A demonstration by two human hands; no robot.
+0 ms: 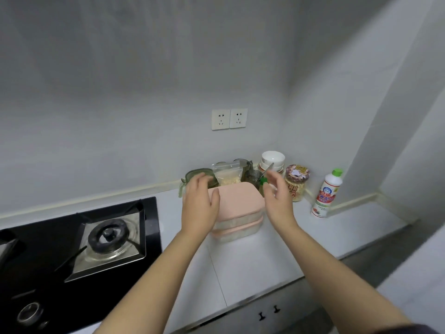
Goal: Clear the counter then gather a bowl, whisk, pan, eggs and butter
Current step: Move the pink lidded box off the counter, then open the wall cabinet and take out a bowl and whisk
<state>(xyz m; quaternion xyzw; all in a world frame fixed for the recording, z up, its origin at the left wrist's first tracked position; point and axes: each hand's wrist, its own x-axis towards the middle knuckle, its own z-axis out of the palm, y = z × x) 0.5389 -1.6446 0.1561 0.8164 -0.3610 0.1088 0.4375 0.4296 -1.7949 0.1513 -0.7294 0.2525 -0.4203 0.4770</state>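
A pink lidded box (238, 206) sits stacked on a second pink-rimmed box on the white counter (252, 256). My left hand (199, 203) hovers at its left edge, fingers relaxed, with the thumb over the lid. Just off the box's right side is my right hand (279, 196), open and holding nothing. Behind the box stand a green-lidded glass container (201, 174), a clear zip bag of pale food (226, 175) and a stack of white bowls (272, 161). No whisk, pan, eggs or butter are in view.
A black gas hob (79, 251) fills the counter's left part. A printed jar (297, 183) and a white bottle with a green cap (326, 194) stand at the back right. Two wall sockets (229, 118) are above. The counter's front edge runs over cabinet doors (269, 312).
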